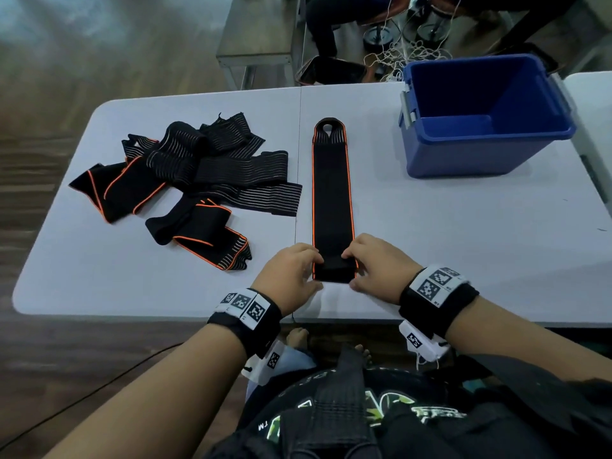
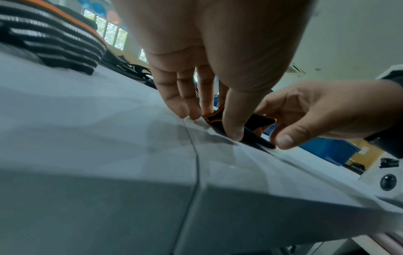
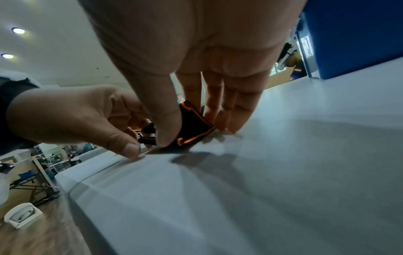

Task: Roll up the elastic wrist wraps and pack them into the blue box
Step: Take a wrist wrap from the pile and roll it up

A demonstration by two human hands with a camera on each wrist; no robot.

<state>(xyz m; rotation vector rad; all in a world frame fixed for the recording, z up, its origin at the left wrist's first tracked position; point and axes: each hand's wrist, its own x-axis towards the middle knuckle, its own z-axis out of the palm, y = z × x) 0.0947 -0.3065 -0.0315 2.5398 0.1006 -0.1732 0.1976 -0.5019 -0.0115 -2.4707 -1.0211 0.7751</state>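
A black wrist wrap (image 1: 332, 193) is laid straight on the table (image 1: 463, 226), its near end folded over and pinched between thumb and fingers of the left hand (image 1: 291, 276) and right hand (image 1: 377, 266), palms down. The blue box (image 1: 483, 150) stands far right; a pile of wraps (image 1: 185, 180) lies left.

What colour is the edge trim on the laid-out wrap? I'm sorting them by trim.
Orange piping along both long edges of the black elastic wrist wrap, clearest in the head view.

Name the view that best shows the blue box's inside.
Head view: the blue box is seen from above, open, with nothing in it. The right wrist view shows only an outer wall; the left wrist view a blurred strip.
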